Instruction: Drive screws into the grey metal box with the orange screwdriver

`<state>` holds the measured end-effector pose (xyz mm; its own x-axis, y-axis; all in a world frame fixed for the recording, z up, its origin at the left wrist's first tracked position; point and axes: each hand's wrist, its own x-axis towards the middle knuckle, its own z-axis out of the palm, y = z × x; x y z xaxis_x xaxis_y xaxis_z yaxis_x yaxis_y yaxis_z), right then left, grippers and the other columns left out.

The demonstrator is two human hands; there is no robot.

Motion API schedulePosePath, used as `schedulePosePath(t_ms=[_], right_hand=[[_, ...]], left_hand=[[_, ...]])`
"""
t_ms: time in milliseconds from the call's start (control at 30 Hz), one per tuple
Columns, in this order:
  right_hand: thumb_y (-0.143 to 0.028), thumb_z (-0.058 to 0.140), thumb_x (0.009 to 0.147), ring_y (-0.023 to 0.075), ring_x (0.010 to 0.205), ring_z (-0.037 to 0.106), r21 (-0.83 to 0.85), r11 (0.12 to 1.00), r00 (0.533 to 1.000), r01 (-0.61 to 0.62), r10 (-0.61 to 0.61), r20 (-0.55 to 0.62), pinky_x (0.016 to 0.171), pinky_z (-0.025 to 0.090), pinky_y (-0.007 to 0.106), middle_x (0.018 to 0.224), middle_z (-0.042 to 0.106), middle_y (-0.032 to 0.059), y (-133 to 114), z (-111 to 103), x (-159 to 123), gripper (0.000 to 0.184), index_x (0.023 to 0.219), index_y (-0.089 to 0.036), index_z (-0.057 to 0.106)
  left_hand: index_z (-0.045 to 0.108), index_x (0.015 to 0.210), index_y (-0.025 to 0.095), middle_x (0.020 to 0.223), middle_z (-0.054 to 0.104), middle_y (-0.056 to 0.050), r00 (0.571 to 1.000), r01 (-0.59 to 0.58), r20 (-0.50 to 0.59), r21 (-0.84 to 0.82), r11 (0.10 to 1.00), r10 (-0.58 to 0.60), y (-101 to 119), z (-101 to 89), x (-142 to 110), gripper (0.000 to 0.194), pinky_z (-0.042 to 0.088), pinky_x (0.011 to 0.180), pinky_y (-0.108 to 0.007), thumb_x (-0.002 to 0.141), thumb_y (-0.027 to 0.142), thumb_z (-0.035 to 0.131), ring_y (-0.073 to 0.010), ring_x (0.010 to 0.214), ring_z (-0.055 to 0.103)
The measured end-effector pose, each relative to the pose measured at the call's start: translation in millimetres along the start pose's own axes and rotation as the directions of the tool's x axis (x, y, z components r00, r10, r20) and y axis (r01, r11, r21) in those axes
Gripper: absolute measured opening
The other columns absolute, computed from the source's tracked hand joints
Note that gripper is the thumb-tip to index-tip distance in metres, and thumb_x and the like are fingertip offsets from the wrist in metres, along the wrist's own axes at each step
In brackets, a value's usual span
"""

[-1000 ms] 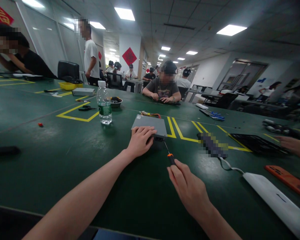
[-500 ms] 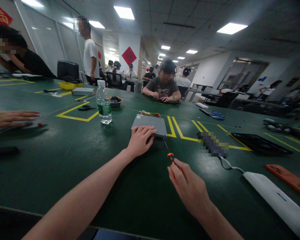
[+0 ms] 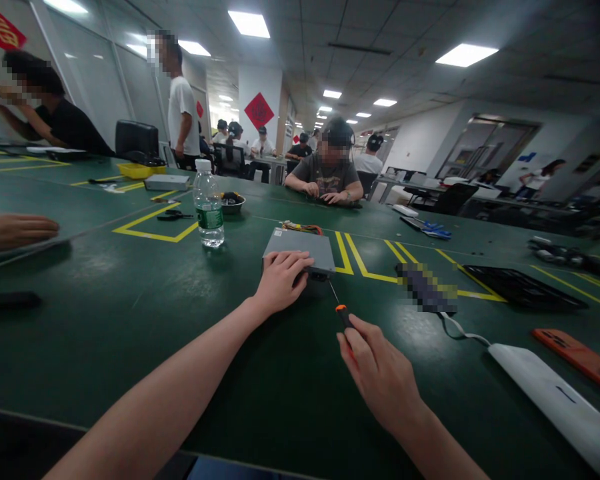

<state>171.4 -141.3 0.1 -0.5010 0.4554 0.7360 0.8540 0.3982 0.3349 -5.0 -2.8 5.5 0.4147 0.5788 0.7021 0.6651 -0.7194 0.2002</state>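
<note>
Laying the left hand point(image 3: 283, 279) open, fingers together, over one flat, boxy grey metal case point(image 3: 314, 247). Gripping in the right hand point(image 3: 380, 370) one thin-shafted screwdriver point(image 3: 345, 316), dark and orange-banded, aimed forward at the case's near right corner; cannot tell whether touching. Beyond the left hand, to its left, with one clear plastic bottle point(image 3: 209, 207) upright on smooth green tabletop point(image 3: 280, 393).

Gold char. "福" on red sign point(image 3: 1, 24), upper L; pillar sign point(image 3: 259, 111), bottle label point(image 3: 210, 218) txt illegible.
</note>
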Motion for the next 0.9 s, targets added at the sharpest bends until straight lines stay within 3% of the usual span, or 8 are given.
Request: schedulePosePath(t_ms=[100,200,400,600,800,900], right_hand=[[-0.016,0.049,0.088,0.015,0.074,0.062,-0.025,0.999,1.0,-0.031,0.03,-0.008,0.063,0.05,0.024,0.09,0.061,0.0112,2.1,-3.0,3.7,0.007,0.092,-0.014,0.054],[-0.017,0.048,0.088,0.0169,0.078,0.062,0.015,0.999,0.999,-0.036,0.036,-0.004,0.064,0.052,0.026,0.101,0.059,0.0156,-0.5,-4.2,5.7,0.008,0.092,-0.014,0.054],[-0.005,0.046,0.084,0.0184,0.087,0.062,0.05,0.998,0.999,0.033,-0.035,0.033,0.072,0.052,0.029,0.103,0.059,0.0169,-1.3,1.6,-1.4,0.016,0.098,-0.012,0.052],[-0.018,0.052,0.087,0.0161,0.075,0.063,-0.002,1.0,0.999,-0.016,0.016,-0.039,0.064,0.051,0.025,0.095,0.063,0.0134,0.5,-2.8,4.9,0.008,0.093,-0.014,0.054],[-0.007,0.047,0.084,0.0198,0.09,0.061,0.042,0.999,1.0,0.02,-0.02,0.009,0.073,0.053,0.03,0.105,0.059,0.0178,-2.7,0.8,0.1,0.016,0.098,-0.012,0.051],[-0.007,0.05,0.084,0.0177,0.086,0.062,0.021,0.999,0.999,0.033,-0.033,-0.005,0.073,0.053,0.028,0.101,0.061,0.0153,0.1,2.9,-1.2,0.016,0.098,-0.013,0.052]], left_hand=[[0.055,0.111,0.027,0.124,0.057,-0.001,1.0,0.0,0.003,0.005,1.0,0.0,0.0,0.0,-0.1,0.028,0.028,0.092,-0.04,0.085,0.023,0.045,-0.0201,0.113,0.048],[0.055,0.111,0.027,0.124,0.057,0.0,1.0,0.001,-0.003,0.006,1.0,-0.001,-0.1,0.2,-0.4,0.028,0.027,0.093,-0.04,0.085,0.022,0.045,-0.02,0.113,0.048],[0.055,0.11,0.028,0.124,0.056,0.0,1.0,-0.004,0.0,0.006,1.0,0.004,-0.3,0.2,-0.4,0.028,0.027,0.093,-0.04,0.085,0.022,0.045,-0.0199,0.114,0.048],[0.055,0.112,0.028,0.124,0.057,-0.001,1.0,0.006,0.0,0.001,1.0,-0.006,0.3,0.9,-0.2,0.029,0.027,0.092,-0.041,0.085,0.022,0.045,-0.0209,0.112,0.048],[0.055,0.111,0.028,0.124,0.057,0.0,1.0,0.002,-0.003,-0.001,1.0,-0.002,0.4,-0.1,0.0,0.028,0.027,0.092,-0.04,0.085,0.022,0.045,-0.0201,0.113,0.048],[0.054,0.111,0.027,0.124,0.056,0.0,1.0,-0.004,-0.001,0.001,1.0,0.004,0.2,-0.2,-0.2,0.027,0.027,0.092,-0.039,0.086,0.023,0.045,-0.0197,0.113,0.048]])
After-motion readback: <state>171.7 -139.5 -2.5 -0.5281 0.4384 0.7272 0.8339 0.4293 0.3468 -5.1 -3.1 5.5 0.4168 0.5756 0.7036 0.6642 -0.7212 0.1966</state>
